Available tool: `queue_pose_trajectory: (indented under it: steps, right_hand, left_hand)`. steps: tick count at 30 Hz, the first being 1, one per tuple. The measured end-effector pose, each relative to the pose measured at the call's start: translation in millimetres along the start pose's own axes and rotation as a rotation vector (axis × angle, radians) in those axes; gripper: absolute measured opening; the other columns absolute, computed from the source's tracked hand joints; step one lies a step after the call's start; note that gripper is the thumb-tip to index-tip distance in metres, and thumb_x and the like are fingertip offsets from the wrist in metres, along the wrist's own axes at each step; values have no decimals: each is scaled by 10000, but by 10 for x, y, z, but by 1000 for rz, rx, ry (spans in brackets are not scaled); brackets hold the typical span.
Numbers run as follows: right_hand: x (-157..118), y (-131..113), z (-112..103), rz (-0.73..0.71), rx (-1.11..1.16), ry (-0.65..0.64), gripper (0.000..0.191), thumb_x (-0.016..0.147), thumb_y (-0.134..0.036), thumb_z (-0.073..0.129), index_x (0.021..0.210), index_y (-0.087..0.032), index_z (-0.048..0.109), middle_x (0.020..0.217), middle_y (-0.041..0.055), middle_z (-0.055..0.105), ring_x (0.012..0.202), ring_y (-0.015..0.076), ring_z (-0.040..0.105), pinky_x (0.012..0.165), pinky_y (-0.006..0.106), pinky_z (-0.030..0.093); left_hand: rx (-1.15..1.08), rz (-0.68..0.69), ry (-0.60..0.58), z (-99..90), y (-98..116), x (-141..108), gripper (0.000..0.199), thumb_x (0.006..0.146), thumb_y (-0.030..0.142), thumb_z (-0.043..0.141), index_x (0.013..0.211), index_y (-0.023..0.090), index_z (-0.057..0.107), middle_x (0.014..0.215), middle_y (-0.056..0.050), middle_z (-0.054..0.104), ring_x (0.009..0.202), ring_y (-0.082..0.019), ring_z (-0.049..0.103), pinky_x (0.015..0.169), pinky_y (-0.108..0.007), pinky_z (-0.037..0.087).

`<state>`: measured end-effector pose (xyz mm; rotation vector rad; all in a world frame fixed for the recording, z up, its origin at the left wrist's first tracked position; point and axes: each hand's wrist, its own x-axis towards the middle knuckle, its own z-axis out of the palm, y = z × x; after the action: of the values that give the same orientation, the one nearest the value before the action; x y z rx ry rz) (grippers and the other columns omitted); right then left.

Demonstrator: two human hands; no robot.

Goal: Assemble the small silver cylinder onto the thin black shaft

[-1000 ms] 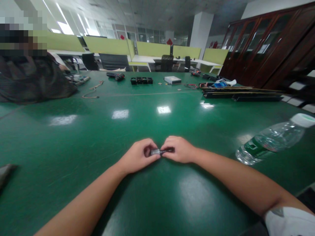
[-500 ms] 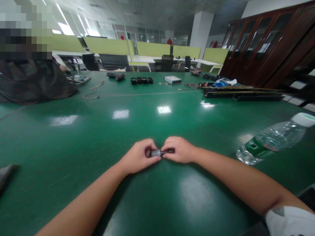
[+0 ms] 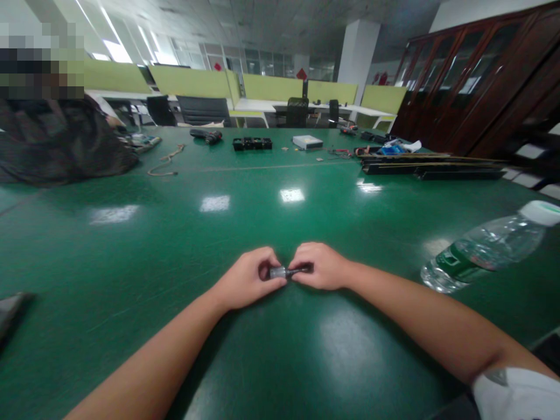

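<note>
Near the middle of the green table (image 3: 262,356), my left hand (image 3: 251,279) has its fingers curled round a small silvery cylinder (image 3: 277,272). A thin dark shaft (image 3: 296,271) runs from the cylinder's right end to my right hand (image 3: 318,266), whose thumb and fingers are closed on it. The two hands are a short gap apart, just above the tabletop. What the dark piece is, and whether it is joined to the cylinder, I cannot make out.
A clear bottle with a green label (image 3: 466,261) lies at the right. Black bars (image 3: 389,168), a black block (image 3: 252,144), a white box (image 3: 307,142) and a cable (image 3: 163,164) are farther back. A dark bag (image 3: 65,143) fills the far left.
My right hand has shifted very slightly to the right, with the dark shaft. My left hand looks nearly unmoved.
</note>
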<state>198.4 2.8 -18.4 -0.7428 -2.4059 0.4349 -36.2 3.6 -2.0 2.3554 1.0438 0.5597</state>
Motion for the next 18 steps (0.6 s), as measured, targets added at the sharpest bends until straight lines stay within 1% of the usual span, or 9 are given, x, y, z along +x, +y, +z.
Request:
queue_pose_trajectory:
  steps: [18]
  right_hand:
    - [-25,20,-14,14,14,2,98,783,-205,687,873,-174,711,785,38,690,754,167,614,744,292,477]
  left_hand:
    - [-10,1,4,-2,13,0,251,797,403,687,822,179,578,703,18,548,635,-140,508,585,-242,375]
